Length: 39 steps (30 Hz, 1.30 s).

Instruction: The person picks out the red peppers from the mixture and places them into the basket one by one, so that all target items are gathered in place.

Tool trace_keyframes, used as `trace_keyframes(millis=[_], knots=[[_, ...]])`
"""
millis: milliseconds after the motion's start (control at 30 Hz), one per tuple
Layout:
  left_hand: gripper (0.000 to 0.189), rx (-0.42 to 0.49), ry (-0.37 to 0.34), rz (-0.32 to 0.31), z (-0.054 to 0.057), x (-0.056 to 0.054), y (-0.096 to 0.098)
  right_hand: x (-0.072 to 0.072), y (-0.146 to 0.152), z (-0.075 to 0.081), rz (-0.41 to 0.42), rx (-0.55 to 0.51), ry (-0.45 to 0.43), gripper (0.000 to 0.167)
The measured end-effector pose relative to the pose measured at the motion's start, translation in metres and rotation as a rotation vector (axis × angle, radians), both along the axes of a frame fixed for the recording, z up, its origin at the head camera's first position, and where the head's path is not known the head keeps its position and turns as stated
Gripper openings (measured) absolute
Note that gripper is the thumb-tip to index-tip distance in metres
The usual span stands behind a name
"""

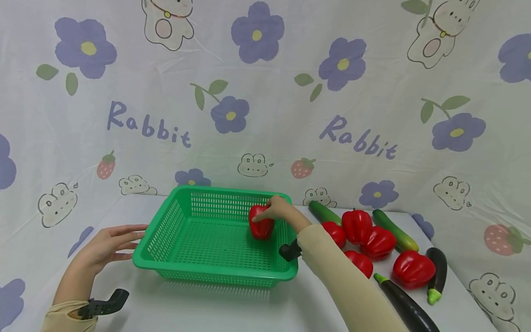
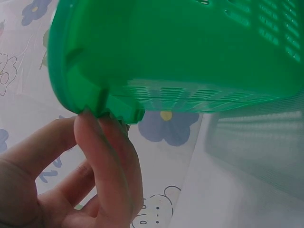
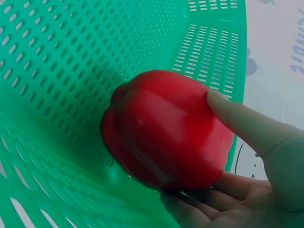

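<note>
Inside the right part of the green plastic basket (image 1: 224,272), my right hand (image 1: 282,208) holds a red bell pepper (image 1: 262,229). Its thumb lies on one side and its fingers curl under the other, as the right wrist view shows of the bell pepper (image 3: 166,130). My left hand (image 1: 109,244) is at the basket's left end, fingers fairly straight. In the left wrist view, the fingertips of the left hand (image 2: 109,161) meet the underside of the basket rim (image 2: 61,90).
Right of the basket lie several more red bell peppers (image 1: 356,226), two cucumbers (image 1: 396,230) and two eggplants (image 1: 408,306). Some are partly behind my right sleeve (image 1: 336,276). A printed cloth (image 1: 265,92) hangs behind the white table (image 1: 199,309).
</note>
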<state>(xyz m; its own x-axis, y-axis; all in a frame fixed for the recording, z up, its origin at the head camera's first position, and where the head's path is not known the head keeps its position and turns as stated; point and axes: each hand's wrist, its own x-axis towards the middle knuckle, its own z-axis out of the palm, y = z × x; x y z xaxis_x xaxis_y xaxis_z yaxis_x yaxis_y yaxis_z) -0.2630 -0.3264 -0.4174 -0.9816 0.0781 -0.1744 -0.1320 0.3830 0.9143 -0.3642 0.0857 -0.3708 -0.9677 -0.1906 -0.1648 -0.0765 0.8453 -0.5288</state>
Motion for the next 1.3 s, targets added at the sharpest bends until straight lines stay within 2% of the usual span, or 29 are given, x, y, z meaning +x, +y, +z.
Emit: trace_keyframes(millis=[333,967,1300], knots=[[0.058,0.007,0.006,-0.009,-0.003,0.0,-0.002,0.001,-0.005,-0.004,-0.031,0.011,0.001,0.065],[0.058,0.009,0.008,0.001,-0.001,0.0,-0.002,0.005,-0.01,-0.005,-0.035,0.021,-0.009,0.057],[0.057,0.007,0.002,-0.004,0.0,-0.001,-0.002,0.006,-0.011,-0.013,-0.037,0.026,-0.013,0.06]])
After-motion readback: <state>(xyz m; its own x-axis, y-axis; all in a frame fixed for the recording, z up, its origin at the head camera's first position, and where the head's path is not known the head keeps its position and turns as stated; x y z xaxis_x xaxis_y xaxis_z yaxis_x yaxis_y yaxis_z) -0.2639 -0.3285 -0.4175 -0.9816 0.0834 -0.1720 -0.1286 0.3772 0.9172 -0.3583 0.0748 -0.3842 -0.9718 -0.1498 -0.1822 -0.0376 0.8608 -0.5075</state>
